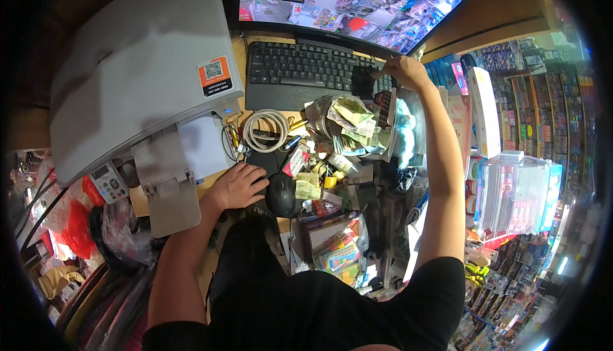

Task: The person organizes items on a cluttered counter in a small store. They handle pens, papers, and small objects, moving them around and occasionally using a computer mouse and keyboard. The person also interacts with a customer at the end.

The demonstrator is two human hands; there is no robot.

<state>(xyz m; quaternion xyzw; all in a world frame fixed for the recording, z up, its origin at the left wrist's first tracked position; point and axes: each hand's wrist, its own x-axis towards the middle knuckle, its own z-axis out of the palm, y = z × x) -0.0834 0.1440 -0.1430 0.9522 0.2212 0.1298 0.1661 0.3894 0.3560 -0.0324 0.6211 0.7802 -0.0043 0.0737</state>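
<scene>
My left hand (239, 186) lies palm down at the desk's front edge, its fingertips over a dark rounded object that I cannot make out. Just right of it sits a black computer mouse (281, 194). My right hand (406, 71) reaches to the right end of a black keyboard (301, 66), below the monitor's corner. Its fingertips are at a small black item (365, 82) over the keys; whether they grip it is unclear. A clear round container (323, 111) with banknotes (352, 116) spilling from it stands below the keyboard. A coiled pale cable (266, 131) lies to its left.
A large white printer (153, 59) fills the left, its tray flap (172, 202) jutting out near my left forearm. A monitor (345, 6) stands behind the keyboard. Small boxes and yellow items (330, 182) clutter the desk. A clear plastic case (517, 195) stands right of my right arm.
</scene>
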